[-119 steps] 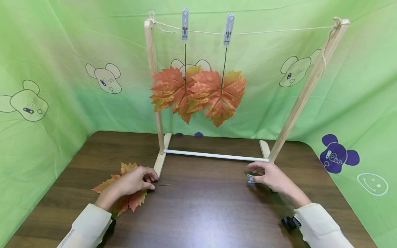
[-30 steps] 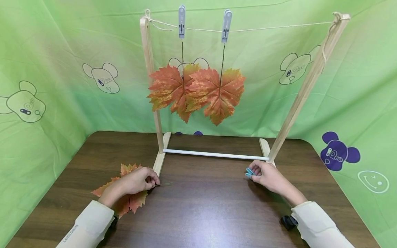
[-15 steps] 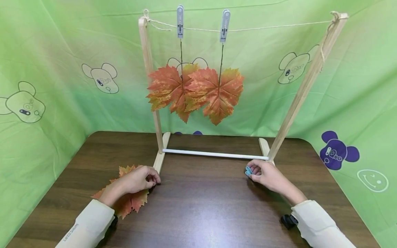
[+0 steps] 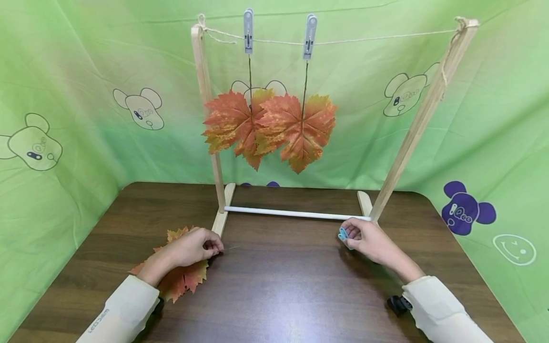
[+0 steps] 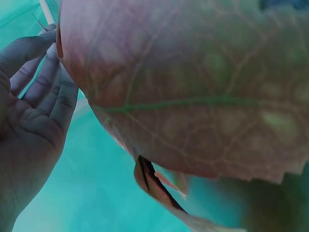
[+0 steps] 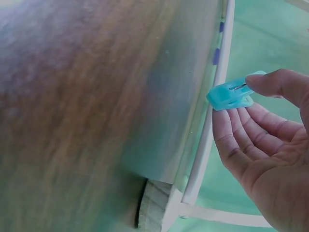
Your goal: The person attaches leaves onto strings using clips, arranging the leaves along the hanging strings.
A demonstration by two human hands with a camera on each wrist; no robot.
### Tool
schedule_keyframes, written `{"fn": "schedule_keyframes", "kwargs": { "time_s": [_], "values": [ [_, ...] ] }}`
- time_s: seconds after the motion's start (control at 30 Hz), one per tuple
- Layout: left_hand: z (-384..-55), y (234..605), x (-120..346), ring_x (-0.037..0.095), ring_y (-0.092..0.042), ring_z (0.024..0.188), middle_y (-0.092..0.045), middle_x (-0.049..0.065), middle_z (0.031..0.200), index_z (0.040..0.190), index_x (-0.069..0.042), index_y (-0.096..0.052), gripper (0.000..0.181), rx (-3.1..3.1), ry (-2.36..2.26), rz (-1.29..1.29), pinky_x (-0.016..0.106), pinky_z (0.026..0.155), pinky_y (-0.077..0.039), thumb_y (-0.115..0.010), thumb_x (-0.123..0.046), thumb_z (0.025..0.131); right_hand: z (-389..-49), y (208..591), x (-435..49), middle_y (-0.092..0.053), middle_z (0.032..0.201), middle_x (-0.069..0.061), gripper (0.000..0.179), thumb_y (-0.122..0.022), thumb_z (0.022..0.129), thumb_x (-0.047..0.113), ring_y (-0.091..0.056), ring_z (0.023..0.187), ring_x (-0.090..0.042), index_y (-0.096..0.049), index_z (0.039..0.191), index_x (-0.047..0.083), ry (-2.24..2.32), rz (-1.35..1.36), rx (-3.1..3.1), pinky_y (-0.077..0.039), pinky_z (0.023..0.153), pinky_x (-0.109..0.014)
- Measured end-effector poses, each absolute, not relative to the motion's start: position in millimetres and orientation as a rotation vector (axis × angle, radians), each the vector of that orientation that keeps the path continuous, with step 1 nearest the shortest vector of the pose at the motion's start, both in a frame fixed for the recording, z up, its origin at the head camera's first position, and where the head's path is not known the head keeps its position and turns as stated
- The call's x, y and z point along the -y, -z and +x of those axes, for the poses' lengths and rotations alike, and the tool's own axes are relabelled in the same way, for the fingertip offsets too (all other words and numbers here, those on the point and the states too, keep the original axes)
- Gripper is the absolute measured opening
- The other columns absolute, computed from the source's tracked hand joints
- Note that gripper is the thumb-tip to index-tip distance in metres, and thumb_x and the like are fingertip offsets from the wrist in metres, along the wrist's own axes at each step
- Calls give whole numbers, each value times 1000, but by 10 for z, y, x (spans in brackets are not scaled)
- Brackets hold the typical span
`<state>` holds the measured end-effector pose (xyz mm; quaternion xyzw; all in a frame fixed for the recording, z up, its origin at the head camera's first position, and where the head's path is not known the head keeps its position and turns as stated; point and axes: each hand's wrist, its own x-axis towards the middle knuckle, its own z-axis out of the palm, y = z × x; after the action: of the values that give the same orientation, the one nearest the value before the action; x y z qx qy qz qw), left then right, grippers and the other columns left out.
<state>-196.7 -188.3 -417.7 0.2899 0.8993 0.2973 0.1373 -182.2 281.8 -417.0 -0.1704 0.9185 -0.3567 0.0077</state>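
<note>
My left hand (image 4: 195,247) pinches the thin stem of an orange artificial maple leaf (image 4: 184,281), whose blade spreads under the wrist and is partly covered by it. In the left wrist view the leaf (image 5: 193,96) fills most of the picture, with the stem tip poking past my fingertips. My right hand (image 4: 364,239) holds a light-blue clothespin (image 4: 343,235) between thumb and fingers, near the rack's right foot. Seen from the right wrist, the clothespin (image 6: 231,94) lies across the fingertips with the thumb on its upper side.
A wooden rack with a right post (image 4: 422,124) and a white crossbar (image 4: 296,214) stands on the brown table (image 4: 274,295). From its string (image 4: 377,38), grey clothespins (image 4: 310,37) hold two more leaves (image 4: 302,128). Green printed cloth (image 4: 77,62) surrounds the table.
The right hand has lifted the blue clothespin off the table and turned it. My left hand has raised the leaf's stem slightly and shifted a little to the right.
</note>
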Motion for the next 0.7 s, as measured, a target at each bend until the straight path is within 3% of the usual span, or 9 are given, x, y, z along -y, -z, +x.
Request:
{"fn": "schedule_keyframes", "kwargs": {
  "time_s": [0.7],
  "values": [
    [-1913, 3976, 1666, 3, -66, 87, -77, 4, 96, 104, -5, -78, 12, -2636, -853, 990, 21, 76, -57, -70, 1, 97, -1737, 3881, -2763, -71, 94, -9, 23, -69, 88, -7, -62, 84, -7, -67, 111, -5, 1176, -509, -2952, -57, 75, -21]
  ]
}}
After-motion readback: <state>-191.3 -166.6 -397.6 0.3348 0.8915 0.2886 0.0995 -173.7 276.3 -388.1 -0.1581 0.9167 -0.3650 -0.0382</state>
